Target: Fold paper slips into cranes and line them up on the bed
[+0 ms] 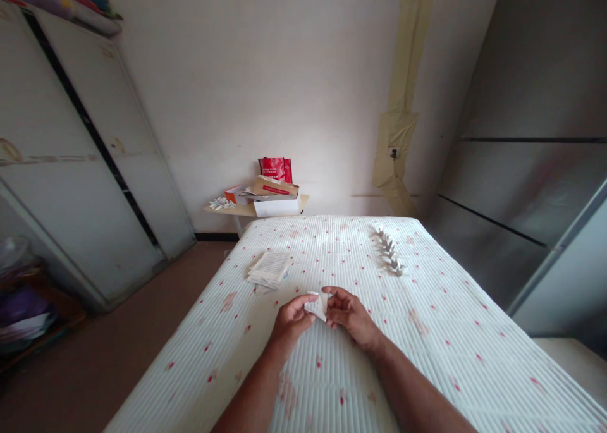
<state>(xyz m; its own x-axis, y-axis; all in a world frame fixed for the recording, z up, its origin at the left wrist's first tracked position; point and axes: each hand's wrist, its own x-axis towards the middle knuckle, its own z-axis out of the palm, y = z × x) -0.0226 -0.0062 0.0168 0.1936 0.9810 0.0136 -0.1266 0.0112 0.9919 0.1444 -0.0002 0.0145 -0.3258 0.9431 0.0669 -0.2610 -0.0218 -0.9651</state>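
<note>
Two hands are meeting over the bed point(427, 332): I am pinching a small folded paper point(317, 305) between left hand point(291, 322) and right hand point(348, 316), fingers closed on its edges. Lining up both edges while pressing should, I judge, sharpen the crease. A paper stack point(269, 268) and folded pieces point(389, 253) are lying beyond.

Up-frame of the left hand point(290, 322) a paper stack point(269, 268) blocks the way; up-frame of the right hand point(349, 316), a row of folded pieces point(389, 254). Bare mattress point(446, 338) lies open between them and at lower right.

white red-flecked mattress point(427, 332), red bag point(275, 168)
</note>
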